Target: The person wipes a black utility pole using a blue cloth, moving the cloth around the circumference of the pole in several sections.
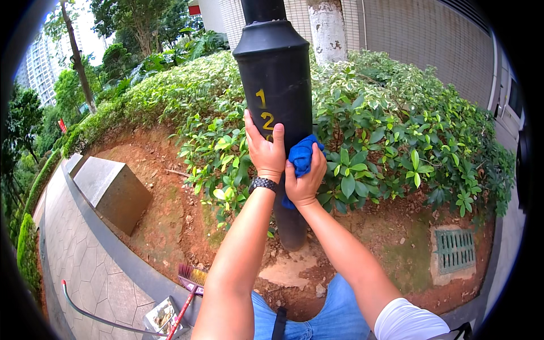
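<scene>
Before me rises a black lamp post (276, 76) with yellow painted digits on its thick lower casing. My left hand (265, 148) lies with its palm on the casing, just under the digits, fingers pointing up and thumb spread; it covers part of the marking. On that wrist sits a dark link bracelet or watch band (263, 184). My right hand (307, 178) grips a bunched blue cloth (302, 155) against the right side of the post. A bit of the cloth hangs out below the hand. The post's narrower foot goes into the soil between my forearms.
Leafy shrubs (382, 140) crowd behind and beside the post. At left stand a stone block (112, 187) and a paved path (85, 250). A broom (191, 280) and a dustpan (163, 316) holding litter lie at lower left. A drain grate (455, 250) is set at right.
</scene>
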Tool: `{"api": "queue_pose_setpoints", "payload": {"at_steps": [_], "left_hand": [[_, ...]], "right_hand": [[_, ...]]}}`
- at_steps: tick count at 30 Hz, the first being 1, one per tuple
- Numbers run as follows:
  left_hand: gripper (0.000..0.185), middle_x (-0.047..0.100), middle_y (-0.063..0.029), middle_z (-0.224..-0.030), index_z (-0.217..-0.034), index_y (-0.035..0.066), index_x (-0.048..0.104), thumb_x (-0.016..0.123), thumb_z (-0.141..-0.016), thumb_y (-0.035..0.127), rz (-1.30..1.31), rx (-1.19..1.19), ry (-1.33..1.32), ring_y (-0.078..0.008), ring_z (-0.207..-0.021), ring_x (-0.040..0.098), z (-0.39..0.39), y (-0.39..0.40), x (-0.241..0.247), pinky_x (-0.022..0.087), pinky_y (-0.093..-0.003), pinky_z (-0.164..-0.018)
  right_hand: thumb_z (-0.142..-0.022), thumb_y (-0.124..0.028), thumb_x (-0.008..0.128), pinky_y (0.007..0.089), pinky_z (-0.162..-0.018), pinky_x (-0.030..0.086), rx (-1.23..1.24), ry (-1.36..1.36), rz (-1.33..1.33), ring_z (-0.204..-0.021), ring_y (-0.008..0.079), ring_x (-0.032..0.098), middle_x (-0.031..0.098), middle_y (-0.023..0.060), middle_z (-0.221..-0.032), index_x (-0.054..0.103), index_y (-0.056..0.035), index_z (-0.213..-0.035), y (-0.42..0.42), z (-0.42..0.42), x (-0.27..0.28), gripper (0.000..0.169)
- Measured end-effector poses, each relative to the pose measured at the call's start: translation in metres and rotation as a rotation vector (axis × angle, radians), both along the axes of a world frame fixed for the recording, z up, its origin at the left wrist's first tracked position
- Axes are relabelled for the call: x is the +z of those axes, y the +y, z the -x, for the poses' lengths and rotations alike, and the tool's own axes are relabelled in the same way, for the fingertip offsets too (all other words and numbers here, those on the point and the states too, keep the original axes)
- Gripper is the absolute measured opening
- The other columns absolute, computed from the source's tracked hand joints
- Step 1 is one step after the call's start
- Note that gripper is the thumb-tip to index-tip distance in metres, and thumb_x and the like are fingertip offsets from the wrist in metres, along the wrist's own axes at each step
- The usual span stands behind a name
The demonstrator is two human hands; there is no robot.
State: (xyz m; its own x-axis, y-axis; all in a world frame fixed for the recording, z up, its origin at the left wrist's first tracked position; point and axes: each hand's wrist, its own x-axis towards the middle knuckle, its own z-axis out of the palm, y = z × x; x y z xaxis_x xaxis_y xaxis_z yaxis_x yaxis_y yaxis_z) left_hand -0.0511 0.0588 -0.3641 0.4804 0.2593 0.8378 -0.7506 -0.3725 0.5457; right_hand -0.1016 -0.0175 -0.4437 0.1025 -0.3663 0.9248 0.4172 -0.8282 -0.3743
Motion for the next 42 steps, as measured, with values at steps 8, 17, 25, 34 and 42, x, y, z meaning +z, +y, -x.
{"api": "queue_pose_setpoints", "payload": {"at_steps": [8,17,25,34,42], "left_hand": [[0.088,0.052,-0.0291,-0.146,-0.159,0.005,0.027,0.054,-0.099,0.063,-0.012,0.015,-0.005,-0.0441,-0.128,0.058,0.001,0.0,0.0,0.045,-0.0466,-0.106],[0.097,0.042,-0.03,-0.154,-0.158,-0.002,0.028,0.059,-0.095,0.065,0.041,-0.1,0.07,-0.0474,-0.138,0.046,0.01,-0.001,0.005,0.038,-0.0482,-0.114],[0.094,0.046,-0.0296,-0.152,-0.159,0.003,0.029,0.061,-0.095,0.063,0.045,-0.051,0.036,-0.0469,-0.135,0.05,0.008,-0.002,0.003,0.041,-0.0474,-0.112],[0.091,0.048,-0.0311,-0.149,-0.159,0.004,0.03,0.06,-0.096,0.062,0.057,-0.057,0.009,-0.0486,-0.134,0.05,0.003,-0.002,0.001,0.041,-0.0487,-0.111],[0.084,0.047,-0.0305,-0.151,-0.16,0.005,0.03,0.062,-0.098,0.053,0.063,-0.078,0.021,-0.0481,-0.134,0.05,-0.005,-0.001,-0.003,0.041,-0.0482,-0.111]], "right_hand": [[-0.075,-0.03,0.085,0.0575,-0.106,0.037,-0.049,0.045,0.062,-0.124,0.0452,0.05,0.048,0.0257,-0.142,0.039,-0.0045,-0.148,0.003,0.007,-0.032,0.09],[-0.078,-0.037,0.084,0.0621,-0.107,0.036,-0.109,0.082,0.202,-0.133,0.0455,0.047,0.045,0.0251,-0.145,0.037,-0.0096,-0.15,0.004,0.015,-0.055,0.091],[-0.076,-0.036,0.085,0.0582,-0.109,0.036,-0.056,0.095,0.189,-0.132,0.0438,0.048,0.045,0.0244,-0.144,0.04,-0.0114,-0.149,0.0,0.021,-0.039,0.09],[-0.074,-0.028,0.083,0.0519,-0.1,0.045,0.128,0.054,0.124,-0.119,0.0435,0.055,0.055,0.0231,-0.132,0.04,-0.0033,-0.148,-0.03,0.015,0.031,0.089],[-0.082,-0.04,0.083,0.0474,-0.098,0.048,0.113,-0.07,0.042,-0.115,0.0405,0.059,0.058,0.0221,-0.129,0.043,-0.0012,-0.147,-0.021,0.002,0.132,0.086]]}}
